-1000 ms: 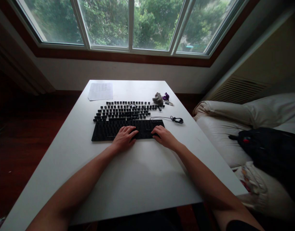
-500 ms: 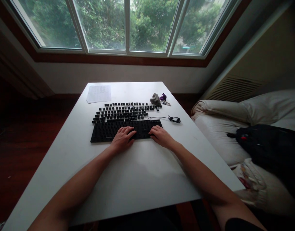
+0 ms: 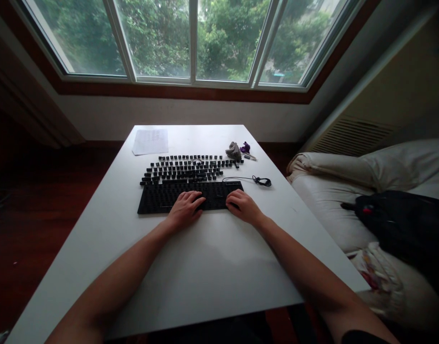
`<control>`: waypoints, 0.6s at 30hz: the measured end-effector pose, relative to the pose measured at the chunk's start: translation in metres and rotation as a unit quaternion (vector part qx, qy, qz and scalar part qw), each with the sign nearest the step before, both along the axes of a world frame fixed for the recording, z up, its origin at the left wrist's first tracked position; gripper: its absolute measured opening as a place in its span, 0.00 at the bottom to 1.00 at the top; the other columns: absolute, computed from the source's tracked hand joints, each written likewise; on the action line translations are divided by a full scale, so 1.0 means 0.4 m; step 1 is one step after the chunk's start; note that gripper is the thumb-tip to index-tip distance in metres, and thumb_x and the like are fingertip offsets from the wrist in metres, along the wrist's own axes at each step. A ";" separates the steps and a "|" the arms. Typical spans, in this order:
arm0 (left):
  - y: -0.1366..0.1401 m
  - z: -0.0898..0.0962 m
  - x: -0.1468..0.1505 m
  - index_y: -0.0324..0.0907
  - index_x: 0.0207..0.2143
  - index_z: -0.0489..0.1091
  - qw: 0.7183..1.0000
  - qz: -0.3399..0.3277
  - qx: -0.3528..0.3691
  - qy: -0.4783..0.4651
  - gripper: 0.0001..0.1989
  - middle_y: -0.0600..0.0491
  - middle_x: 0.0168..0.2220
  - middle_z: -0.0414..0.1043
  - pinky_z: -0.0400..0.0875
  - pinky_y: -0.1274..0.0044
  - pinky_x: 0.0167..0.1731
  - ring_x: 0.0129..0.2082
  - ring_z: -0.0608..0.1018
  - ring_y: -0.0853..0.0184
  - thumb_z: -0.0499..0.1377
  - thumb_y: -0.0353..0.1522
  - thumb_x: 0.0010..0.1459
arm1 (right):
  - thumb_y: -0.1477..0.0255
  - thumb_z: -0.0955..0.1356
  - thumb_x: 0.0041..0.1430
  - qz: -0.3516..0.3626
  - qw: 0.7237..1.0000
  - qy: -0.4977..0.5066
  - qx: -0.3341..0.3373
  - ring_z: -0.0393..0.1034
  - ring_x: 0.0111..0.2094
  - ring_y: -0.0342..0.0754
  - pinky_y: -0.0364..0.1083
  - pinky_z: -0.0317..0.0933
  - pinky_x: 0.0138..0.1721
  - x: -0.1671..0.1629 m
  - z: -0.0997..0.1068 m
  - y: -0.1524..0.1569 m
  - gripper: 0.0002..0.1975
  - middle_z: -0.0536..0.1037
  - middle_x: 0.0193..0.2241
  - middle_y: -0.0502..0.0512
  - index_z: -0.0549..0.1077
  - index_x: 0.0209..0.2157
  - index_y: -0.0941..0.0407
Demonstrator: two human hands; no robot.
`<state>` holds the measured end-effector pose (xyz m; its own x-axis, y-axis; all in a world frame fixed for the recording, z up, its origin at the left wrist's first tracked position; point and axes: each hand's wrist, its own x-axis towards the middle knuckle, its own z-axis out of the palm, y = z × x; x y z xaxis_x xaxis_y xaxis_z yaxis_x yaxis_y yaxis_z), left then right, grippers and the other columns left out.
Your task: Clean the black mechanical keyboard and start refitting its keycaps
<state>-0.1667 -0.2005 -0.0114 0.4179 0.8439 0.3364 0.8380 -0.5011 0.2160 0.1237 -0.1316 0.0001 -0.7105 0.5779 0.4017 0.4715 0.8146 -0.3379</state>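
R hand (image 3: 243, 206) curled tighter | L hand (image 3: 184, 208) on 1 kbd (image 3: 158, 198) | 1 cord (image 3: 264, 182)

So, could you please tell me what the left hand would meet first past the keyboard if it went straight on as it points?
Probably the loose black keycaps behind the keyboard, ahead of the left hand, though depth is hard to judge.

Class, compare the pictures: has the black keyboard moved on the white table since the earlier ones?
No. Against the white table, the black keyboard shows no visible shift in any direction; the whole view just shifts slightly.
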 end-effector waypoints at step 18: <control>0.000 0.004 -0.013 0.47 0.60 0.68 1.000 -0.007 -0.005 -0.003 0.23 0.46 0.62 0.65 0.59 0.57 0.62 0.63 0.65 0.53 0.60 0.35 0.62 | 0.67 0.67 0.66 -0.135 0.972 -0.191 0.028 0.72 0.41 0.51 0.45 0.59 0.39 -0.150 0.050 0.257 0.09 0.80 0.40 0.56 0.75 0.45 0.54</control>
